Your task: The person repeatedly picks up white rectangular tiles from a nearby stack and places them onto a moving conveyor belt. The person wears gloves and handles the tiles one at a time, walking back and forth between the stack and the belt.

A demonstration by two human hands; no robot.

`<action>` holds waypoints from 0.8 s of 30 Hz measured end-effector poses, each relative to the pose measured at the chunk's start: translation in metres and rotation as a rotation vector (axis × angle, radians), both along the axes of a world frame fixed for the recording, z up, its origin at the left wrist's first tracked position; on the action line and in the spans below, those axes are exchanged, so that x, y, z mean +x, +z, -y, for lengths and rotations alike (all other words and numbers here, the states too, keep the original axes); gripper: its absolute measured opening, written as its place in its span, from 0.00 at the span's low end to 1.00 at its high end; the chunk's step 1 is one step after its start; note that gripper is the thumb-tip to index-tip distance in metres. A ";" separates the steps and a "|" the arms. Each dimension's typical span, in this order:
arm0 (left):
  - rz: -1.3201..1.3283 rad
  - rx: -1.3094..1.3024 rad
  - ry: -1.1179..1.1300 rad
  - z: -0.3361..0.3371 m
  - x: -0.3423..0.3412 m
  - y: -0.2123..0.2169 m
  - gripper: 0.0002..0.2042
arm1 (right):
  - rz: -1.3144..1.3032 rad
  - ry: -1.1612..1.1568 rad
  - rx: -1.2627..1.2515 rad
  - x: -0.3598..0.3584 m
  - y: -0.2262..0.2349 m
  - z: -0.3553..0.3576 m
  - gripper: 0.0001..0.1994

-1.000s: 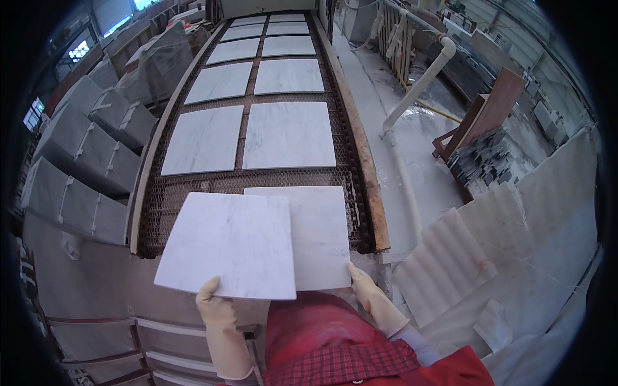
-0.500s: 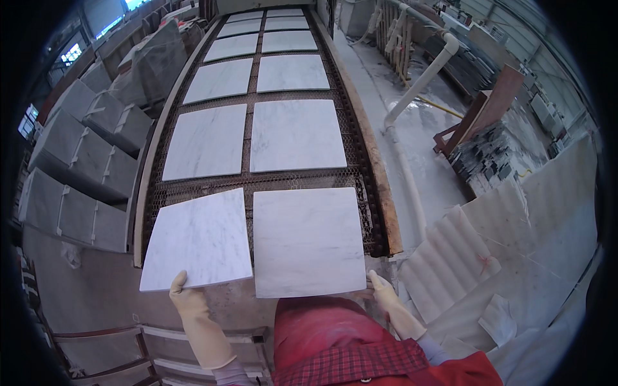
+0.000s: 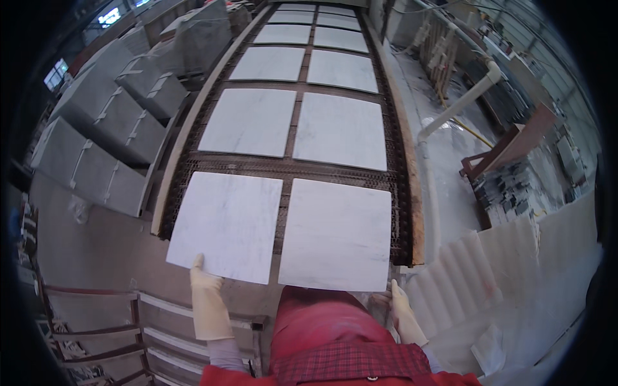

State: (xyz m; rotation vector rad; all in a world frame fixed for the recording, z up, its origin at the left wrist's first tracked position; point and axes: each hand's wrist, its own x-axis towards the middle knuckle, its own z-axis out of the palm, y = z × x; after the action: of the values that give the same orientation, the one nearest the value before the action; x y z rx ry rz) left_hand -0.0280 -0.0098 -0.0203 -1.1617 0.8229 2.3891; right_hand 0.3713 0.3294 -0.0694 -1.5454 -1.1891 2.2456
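Both my hands wear cream rubber gloves. My left hand (image 3: pixel 207 286) grips the near edge of a white marble tile (image 3: pixel 225 222), thumb on top and fingers hidden beneath. This tile lies at the near left end of the mesh conveyor belt (image 3: pixel 280 242), its near edge sticking out past the end. Beside it, across a narrow gap, a second marble tile (image 3: pixel 338 235) also overhangs the end. At its near right corner is my right hand (image 3: pixel 404 316), thumb along the side edge and fingers partly hidden under the corner. Two rows of similar tiles (image 3: pixel 248 122) run away along the belt.
A wooden rail (image 3: pixel 417 222) edges the belt. Strapped stone slabs (image 3: pixel 90 161) stand at left, and a metal rack (image 3: pixel 174 328) is at lower left. A white pipe (image 3: pixel 460 103), stacked stone offcuts (image 3: pixel 508 190) and pale corrugated sheeting (image 3: pixel 457 276) lie to the right.
The left tile has turned and now lines up more closely with the right one, my left hand still on it. The right tile has slid slightly forward. My view has shifted left.
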 end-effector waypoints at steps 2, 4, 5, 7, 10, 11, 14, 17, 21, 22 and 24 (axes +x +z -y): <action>0.010 -0.058 -0.010 -0.001 -0.002 -0.017 0.23 | -0.009 -0.012 -0.012 0.006 -0.001 0.002 0.26; 0.024 -0.143 -0.024 -0.006 -0.002 -0.023 0.24 | 0.024 0.046 -0.013 0.011 -0.007 -0.001 0.26; 0.019 -0.159 -0.015 -0.006 -0.002 -0.027 0.24 | 0.057 0.020 -0.005 0.012 -0.004 0.003 0.26; 0.012 -0.188 -0.008 -0.007 -0.003 -0.035 0.24 | 0.101 -0.005 0.010 0.014 -0.001 0.007 0.26; -0.023 -0.126 0.079 -0.010 -0.004 -0.046 0.24 | 0.125 0.010 0.022 0.023 0.001 0.008 0.27; -0.039 -0.108 0.088 -0.013 -0.003 -0.048 0.24 | 0.128 0.021 0.020 0.026 -0.002 0.007 0.27; -0.078 -0.078 0.108 -0.020 -0.002 -0.047 0.24 | 0.146 0.060 0.009 0.035 -0.013 0.004 0.27; -0.090 -0.103 0.106 -0.024 -0.005 -0.041 0.24 | 0.154 0.082 0.000 0.037 -0.014 0.006 0.27; -0.101 -0.091 0.097 -0.021 -0.011 -0.042 0.24 | 0.169 0.114 0.002 0.035 -0.010 0.009 0.27; -0.107 -0.074 0.100 -0.020 -0.012 -0.045 0.25 | 0.171 0.130 0.003 0.036 -0.009 0.009 0.27; -0.102 -0.077 0.110 -0.023 -0.014 -0.048 0.24 | 0.178 0.156 0.005 0.039 -0.011 0.010 0.27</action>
State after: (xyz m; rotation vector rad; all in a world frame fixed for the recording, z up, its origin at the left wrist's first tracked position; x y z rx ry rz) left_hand -0.0417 0.0135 -0.0684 -1.1499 0.9129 2.5448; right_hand 0.4103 0.3192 -0.0805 -1.7381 -1.4083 2.2333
